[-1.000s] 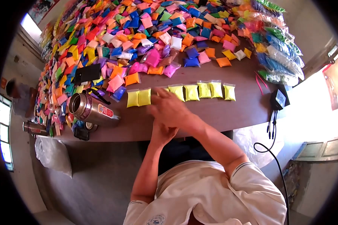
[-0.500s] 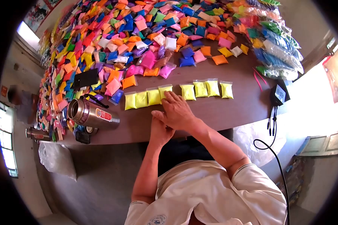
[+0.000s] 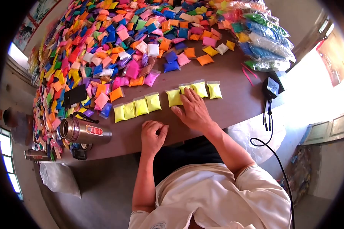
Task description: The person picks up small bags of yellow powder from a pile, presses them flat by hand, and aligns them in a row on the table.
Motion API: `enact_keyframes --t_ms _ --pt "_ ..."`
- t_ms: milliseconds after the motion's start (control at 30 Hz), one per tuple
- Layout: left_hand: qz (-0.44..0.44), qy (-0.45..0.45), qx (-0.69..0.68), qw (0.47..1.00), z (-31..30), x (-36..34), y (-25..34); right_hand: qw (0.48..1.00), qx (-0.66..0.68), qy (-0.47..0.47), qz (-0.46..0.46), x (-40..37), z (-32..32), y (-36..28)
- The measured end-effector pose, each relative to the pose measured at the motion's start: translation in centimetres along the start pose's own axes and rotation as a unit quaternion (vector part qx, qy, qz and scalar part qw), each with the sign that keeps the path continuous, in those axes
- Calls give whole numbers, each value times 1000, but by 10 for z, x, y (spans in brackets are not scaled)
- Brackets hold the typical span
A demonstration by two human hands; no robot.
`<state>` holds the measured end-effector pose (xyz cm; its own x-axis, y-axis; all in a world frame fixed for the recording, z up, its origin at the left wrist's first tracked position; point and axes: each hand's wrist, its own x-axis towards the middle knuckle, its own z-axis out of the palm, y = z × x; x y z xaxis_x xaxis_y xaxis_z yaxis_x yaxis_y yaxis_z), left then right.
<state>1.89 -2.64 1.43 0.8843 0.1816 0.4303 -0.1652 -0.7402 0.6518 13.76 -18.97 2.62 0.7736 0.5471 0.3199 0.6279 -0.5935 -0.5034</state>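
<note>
A row of small clear packets with bright yellow contents lies across the brown table. On the left, several yellow packets lie side by side. After a gap come more of them, with a single yellow packet at the right end. My right hand reaches over the right group, fingers stretched out, fingertips resting on a yellow packet that they partly cover. Its thumb points left, just below the neighbouring yellow packet. Below the left group, my left hand rests at the table's near side, fingers curled in with nothing visible in them.
A large heap of multicoloured packets spreads over the far and left table. Bagged bundles are stacked far right. A steel flask lies at left, near a dark flat object. A small box with cables sits right.
My right hand has moved right, from the left group of yellow packets to the right group. My left hand, earlier beneath the right wrist, now lies apart from it. The view has shifted slightly.
</note>
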Motion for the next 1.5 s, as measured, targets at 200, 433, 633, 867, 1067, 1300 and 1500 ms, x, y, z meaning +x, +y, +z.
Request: enact_keyframes --t_ms 200,433,633,867,1067,1300,1500 --pt "24 5 25 999 1 1 -1 1000 1 -7 -9 0 23 -20" --pt "18 14 22 999 3 -1 -4 999 13 29 1 1 -3 -14" --pt "6 -5 3 1000 -1 -2 -3 986 -59 123 93 -15 -42 43" --pt "2 -4 1 1000 -1 -2 0 988 0 96 122 -17 -47 69" --pt "2 -5 -1 1000 -1 -2 -1 987 76 90 108 -6 -48 89" --pt "6 1 -2 1000 0 -2 -1 990 63 64 113 0 -59 94" --pt "26 20 7 999 0 1 2 989 60 88 99 1 -39 83"
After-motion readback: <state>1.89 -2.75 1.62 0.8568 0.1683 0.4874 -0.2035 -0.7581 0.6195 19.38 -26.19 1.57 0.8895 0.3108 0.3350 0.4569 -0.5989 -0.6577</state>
